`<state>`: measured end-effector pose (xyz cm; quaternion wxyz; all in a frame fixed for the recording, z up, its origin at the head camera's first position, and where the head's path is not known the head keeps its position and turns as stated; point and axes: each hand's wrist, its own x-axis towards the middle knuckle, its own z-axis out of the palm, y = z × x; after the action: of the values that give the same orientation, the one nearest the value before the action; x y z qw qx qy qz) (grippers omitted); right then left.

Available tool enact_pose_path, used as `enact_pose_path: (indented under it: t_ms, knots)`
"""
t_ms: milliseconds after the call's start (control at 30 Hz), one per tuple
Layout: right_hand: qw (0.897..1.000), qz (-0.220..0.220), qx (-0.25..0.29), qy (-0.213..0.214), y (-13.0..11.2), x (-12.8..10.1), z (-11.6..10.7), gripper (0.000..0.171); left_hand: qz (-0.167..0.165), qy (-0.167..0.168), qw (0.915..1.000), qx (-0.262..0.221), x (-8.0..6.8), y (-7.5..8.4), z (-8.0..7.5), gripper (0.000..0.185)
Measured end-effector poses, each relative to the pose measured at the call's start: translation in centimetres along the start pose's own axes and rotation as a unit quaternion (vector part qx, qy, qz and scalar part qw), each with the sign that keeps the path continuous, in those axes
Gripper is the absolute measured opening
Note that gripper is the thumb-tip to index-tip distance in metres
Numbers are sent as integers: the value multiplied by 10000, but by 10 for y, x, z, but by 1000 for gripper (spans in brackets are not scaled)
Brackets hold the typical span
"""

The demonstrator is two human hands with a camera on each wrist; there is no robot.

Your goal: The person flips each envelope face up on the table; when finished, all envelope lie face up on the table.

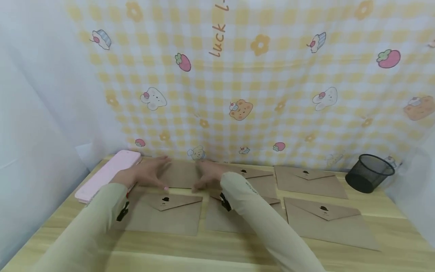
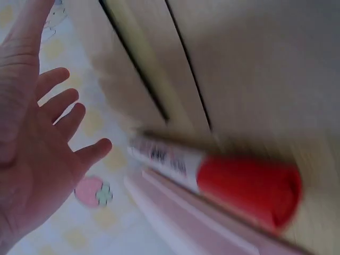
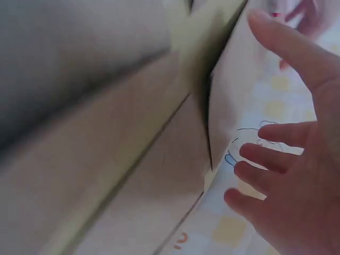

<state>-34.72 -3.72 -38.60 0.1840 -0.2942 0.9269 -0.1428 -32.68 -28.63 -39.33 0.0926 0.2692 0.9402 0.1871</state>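
While both hands reach for the far-left brown envelope [image 1: 181, 174] at the back of the table, neither grips it yet. Left hand [image 1: 144, 174] is spread, fingers straight, by the envelope's left edge; right hand [image 1: 209, 175] is spread too, by its right edge. Cannot tell from the head view whether fingertips touch the paper or hover just above. Right wrist view shows the right hand's fingers [image 3: 276, 170] splayed next to the paper edge, not curled round it.

Risks, as judgement: flat open fingers on thin paper may slide it instead of lifting it, pushing it against the cloth backdrop [image 1: 258, 83] or over the front-left envelope [image 1: 164, 211]. The left sleeve passes close to a red-capped marker [image 2: 241, 183] lying by the pink case [image 1: 108, 174], so a sideways move could roll the marker or knock the case. The right forearm lies across the front-middle envelope [image 1: 221, 221] and could drag it out of line.

Surface: light wooden table [image 1: 217, 257]. I count 6 brown envelopes in 2 rows of 3, flaps with a small dark seal, including the back-right envelope [image 1: 309, 181] and front-right envelope [image 1: 329, 223]. A black mesh cup [image 1: 369, 173] stands at far right. Backdrop is yellow-checked cloth printed with strawberries, bears and cupcakes; white sheets hang on both sides.
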Motion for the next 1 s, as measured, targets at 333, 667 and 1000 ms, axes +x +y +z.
enact_pose_path:
  t_ms: [333,667,1000]
  knots:
    - [9932,436,-975,-467,-7,-4,-16,111,-166,-205,9995,-163,15,26,-1,109]
    - [9935,-795,-209,786,2,-41,-30,107,323,844,9945,535,-3,49,-15,99]
    - [9622,-1672,337,2123,29,-142,-6,61,459,1088,9912,597,-21,123,-2,96]
